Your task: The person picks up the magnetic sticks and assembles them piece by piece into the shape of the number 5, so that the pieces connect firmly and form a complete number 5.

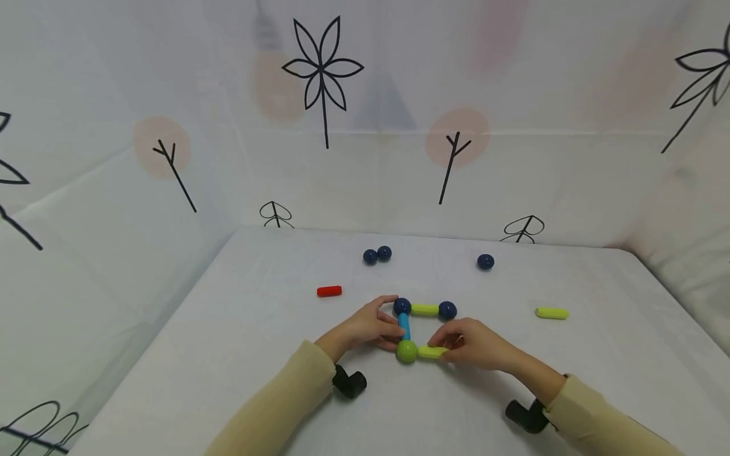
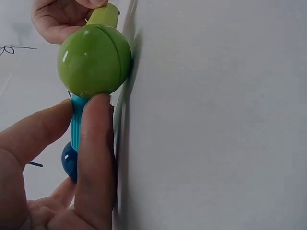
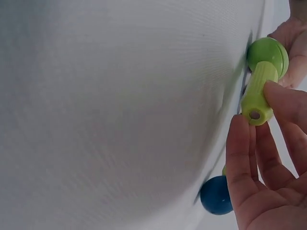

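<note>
On the tabletop [image 1: 456,418], fingers of the right hand [image 1: 478,345] pinch the yellow-green rod [image 1: 430,352], which lies crosswise, its left end at the green ball [image 1: 407,352]. The left hand [image 1: 366,326], nearer that ball, has fingers pinching the light-blue rod [image 1: 404,325], running away to a navy ball [image 1: 402,306].

L grip [image 1: 367,326] & R grip [image 1: 473,345] pinching, R fingers [image 3: 267,155] prob. half bent

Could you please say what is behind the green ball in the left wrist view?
A lime stick, pinched by the right hand; the ball covers the stick's near end.
</note>
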`<state>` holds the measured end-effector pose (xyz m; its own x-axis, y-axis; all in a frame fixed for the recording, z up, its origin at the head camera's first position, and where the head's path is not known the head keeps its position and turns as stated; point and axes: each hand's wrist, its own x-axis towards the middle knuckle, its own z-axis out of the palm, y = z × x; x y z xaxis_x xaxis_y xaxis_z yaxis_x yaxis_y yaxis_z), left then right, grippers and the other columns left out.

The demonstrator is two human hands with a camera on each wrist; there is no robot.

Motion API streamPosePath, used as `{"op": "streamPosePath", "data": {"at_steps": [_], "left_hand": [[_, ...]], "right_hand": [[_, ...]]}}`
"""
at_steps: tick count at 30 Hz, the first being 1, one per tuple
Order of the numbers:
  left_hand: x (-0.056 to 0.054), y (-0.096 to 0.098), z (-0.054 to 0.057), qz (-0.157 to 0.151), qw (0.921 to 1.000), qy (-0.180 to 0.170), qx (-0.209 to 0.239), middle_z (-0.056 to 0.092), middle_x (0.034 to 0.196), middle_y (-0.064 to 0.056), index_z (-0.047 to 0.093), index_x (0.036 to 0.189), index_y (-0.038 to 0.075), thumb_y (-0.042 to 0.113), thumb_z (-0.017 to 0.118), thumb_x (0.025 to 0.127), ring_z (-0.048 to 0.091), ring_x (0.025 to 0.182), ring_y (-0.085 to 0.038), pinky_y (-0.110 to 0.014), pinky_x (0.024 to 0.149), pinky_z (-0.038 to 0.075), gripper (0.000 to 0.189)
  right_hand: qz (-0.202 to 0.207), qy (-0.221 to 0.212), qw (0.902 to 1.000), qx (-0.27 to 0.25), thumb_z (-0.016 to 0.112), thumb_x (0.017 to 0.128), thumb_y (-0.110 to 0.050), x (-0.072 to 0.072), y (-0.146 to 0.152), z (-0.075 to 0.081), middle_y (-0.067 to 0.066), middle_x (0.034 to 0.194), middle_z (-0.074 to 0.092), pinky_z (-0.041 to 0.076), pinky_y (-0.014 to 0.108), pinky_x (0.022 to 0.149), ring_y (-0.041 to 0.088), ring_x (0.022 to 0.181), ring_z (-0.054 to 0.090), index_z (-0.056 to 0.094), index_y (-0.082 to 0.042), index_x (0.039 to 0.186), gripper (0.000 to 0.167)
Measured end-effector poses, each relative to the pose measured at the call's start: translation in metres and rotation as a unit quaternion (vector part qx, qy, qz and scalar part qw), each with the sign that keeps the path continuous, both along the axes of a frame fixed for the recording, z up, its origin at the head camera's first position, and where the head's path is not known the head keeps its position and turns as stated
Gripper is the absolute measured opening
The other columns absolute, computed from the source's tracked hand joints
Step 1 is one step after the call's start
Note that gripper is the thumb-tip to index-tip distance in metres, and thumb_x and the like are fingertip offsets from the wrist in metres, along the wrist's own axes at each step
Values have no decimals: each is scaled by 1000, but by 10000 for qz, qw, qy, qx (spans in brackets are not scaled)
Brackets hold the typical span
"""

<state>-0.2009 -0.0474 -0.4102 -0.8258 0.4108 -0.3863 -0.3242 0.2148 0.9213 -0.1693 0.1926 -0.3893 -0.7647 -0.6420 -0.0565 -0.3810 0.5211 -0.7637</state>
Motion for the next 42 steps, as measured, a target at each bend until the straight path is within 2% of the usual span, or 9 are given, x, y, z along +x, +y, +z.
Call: {"op": "streamPosePath", "data": {"at_steps": [6,10,13,16,19,22,25,36,42], "left_hand": [[-4,1,-2,17,10000,12,0,59,100,-12,31,144,21,2,68,83,64,82,-23,-35,65,55,74],[-1,0,-2,-164,9995,189,-192,59,98,-11,35,140,24,9,67,86,64,79,-22,-34,65,55,65],[3,-4,-1,-512,9975,386,-311,59,97,-10,44,130,21,13,66,88,64,78,-21,-33,66,55,48],[6,-10,0,-1017,9920,645,-386,60,100,-8,55,121,16,13,66,88,64,82,-20,-33,71,54,35],[9,-14,1,-1450,9834,951,-544,63,105,-3,63,116,14,11,70,84,63,86,-16,-31,75,53,33],[12,-15,3,-1667,9756,1219,-739,65,106,2,66,114,16,9,73,80,63,90,-12,-28,79,51,35],[13,-14,4,-1696,9722,1372,-852,65,104,5,67,113,15,7,75,78,62,91,-9,-25,80,49,36],[14,-13,2,-1527,9749,1346,-903,66,102,5,68,111,16,7,73,80,61,92,-8,-25,81,49,33],[13,-13,1,-1528,9754,1326,-878,66,103,5,68,111,17,7,74,79,61,93,-9,-26,81,49,34]], "right_hand": [[-27,-105,9999,25,71,79,-4,-4,-1,-2,-2,91,64,50,24,69,16,79,55,70,-8,97,19],[-50,-110,9999,2,71,79,-4,-4,-1,-2,-2,92,64,50,24,69,16,80,55,70,-8,97,18],[-56,-66,10000,-11,71,79,-3,-4,-2,-3,-2,93,65,50,24,70,16,81,55,70,-8,97,18],[-68,-28,10000,8,71,79,-3,-4,-2,-2,-2,93,65,50,24,70,16,81,56,70,-8,97,19],[-71,-9,10000,22,70,79,-2,-4,-3,-2,-2,93,65,50,24,70,15,81,56,70,-8,97,19],[-75,-36,10000,-1,70,79,-2,-4,-3,-3,-1,93,65,50,24,70,15,81,56,69,-7,98,19],[-96,-80,9999,-29,70,79,-1,-4,-2,-4,-1,93,65,50,24,69,16,80,56,69,-7,98,19],[-335,-153,9992,-147,71,80,-7,-3,5,-1,2,93,64,50,24,71,17,81,56,68,-5,101,21],[-725,-39,9970,-284,67,83,-5,-9,19,2,5,91,63,48,24,65,19,80,55,67,-4,103,21]]}}
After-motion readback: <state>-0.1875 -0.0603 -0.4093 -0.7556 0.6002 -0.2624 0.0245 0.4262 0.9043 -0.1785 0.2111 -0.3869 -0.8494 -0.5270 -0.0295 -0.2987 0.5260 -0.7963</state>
